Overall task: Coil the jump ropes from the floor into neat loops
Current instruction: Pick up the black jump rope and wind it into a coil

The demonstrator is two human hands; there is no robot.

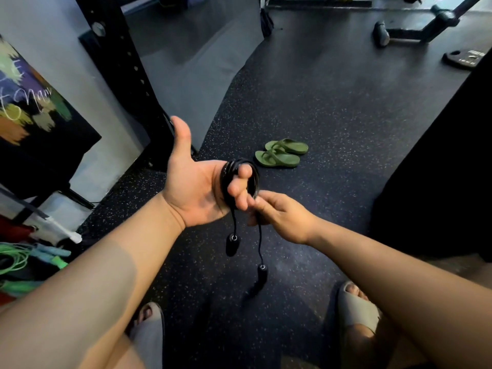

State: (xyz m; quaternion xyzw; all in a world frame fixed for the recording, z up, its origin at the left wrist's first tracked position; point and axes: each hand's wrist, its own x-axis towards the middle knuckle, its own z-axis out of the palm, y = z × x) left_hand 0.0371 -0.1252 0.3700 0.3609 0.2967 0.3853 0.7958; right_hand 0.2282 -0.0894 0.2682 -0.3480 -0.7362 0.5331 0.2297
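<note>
Far left: a black painted board with coloured brush strokes (pixel 32 110) leans by the pale wall.
Lower left: a heap of green and blue jump ropes (pixel 24 258) lies on the dark speckled rubber floor (pixel 332 115), loose and, by the look of it, still to be coiled.
Left hand: the left hand (pixel 194 190) is turned palm up with the thumb spread wide. Its fingers curl up through a coil, so the grip holds the rope and seems to serve as a spool that keeps the loops even.
Task's thing: a thin black jump rope (pixel 241 166) is off the floor, wound in several small loops round the left fingers, in front of the body and above the floor between the feet.
Direction: the coil stands on edge. Two rope tails drop straight from it, so the long axis runs top to bottom, and the two black handles (pixel 231 245) point at the floor, one lower than the other.
Right hand: the right hand (pixel 282 217) meets the left fingertips. Its grip is narrow, thumb and forefinger pinching a strand just under the coil, probably to steady the last turn.
Stage: this rope looks nearly finished; securing the tails appears to remain.
Beyond the hands: a pair of green flip-flops (pixel 282 155) lies on the floor.
Far right: a black weight plate (pixel 464 58) lies flat.
</note>
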